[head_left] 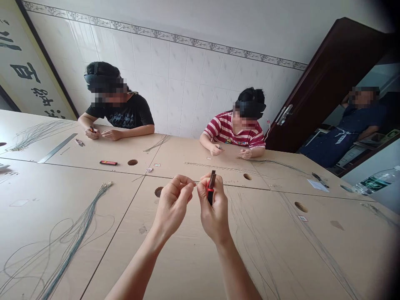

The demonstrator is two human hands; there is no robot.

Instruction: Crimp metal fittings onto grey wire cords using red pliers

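Observation:
Both my hands meet above the middle of the table (pixel 175 266). My left hand (pixel 175 204) is closed in a pinch; something tiny, perhaps a thread end, shows at its fingertips. Close beside it, my right hand (pixel 215 208) is wrapped round a small tool (pixel 211 189) with a dark upright head and a red-and-black handle; its exact kind is unclear. The thumb and forefinger of that hand nearly touch my left fingertips. On the left lies a bundle of grey-green cords (pixel 84 225) with small pale pieces at its far end.
Two people in head straps, one in a black shirt (pixel 125 114) and one in a striped shirt (pixel 234 129), work across the table. Someone in dark clothes (pixel 346 125) is by the door. A ruler (pixel 58 148), a red-and-black object (pixel 108 163), loose cords and a bottle (pixel 376 181) lie around.

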